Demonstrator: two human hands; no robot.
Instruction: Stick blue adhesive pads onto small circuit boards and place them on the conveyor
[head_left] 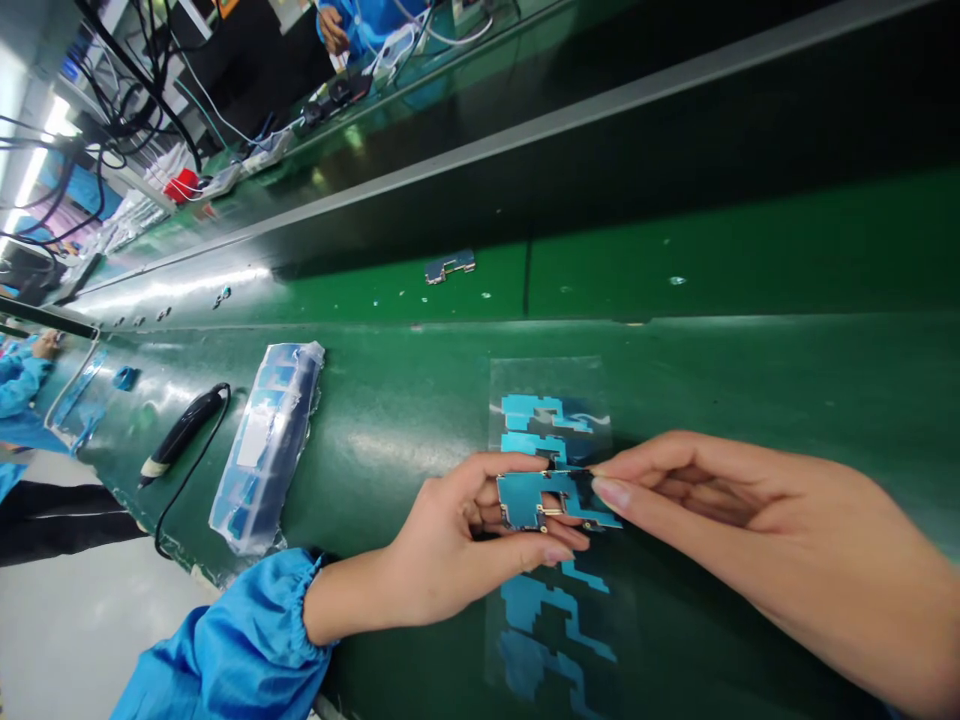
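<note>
So the left hand (450, 540) has a small circuit board (521, 502) gripped along its edges, thumb below and fingers curled behind, probably so the blue face stays uncovered and tipped up for a good look. The right hand (750, 530) is closed in a thumb-and-forefinger pinch at the board's right end, other fingers tucked in, which I'd guess steadies that skinny arm. Can't make out if it's catching some film there too, the thumb blocks it.

The board sits right over a clear sheet (547, 372) of blue cutouts (527, 410), laid straight in front, I reckon so both hands reach it easily. The board and fingers hide the middle cutouts, and the lowest ones go dim and run toward the frame's bottom edge. Off left there's a wrapped bundle (270, 440) and a black pen-like tool (184, 432), parked out of the way by the look of it. Another board (450, 266) lies farther back, too small to read any detail
</note>
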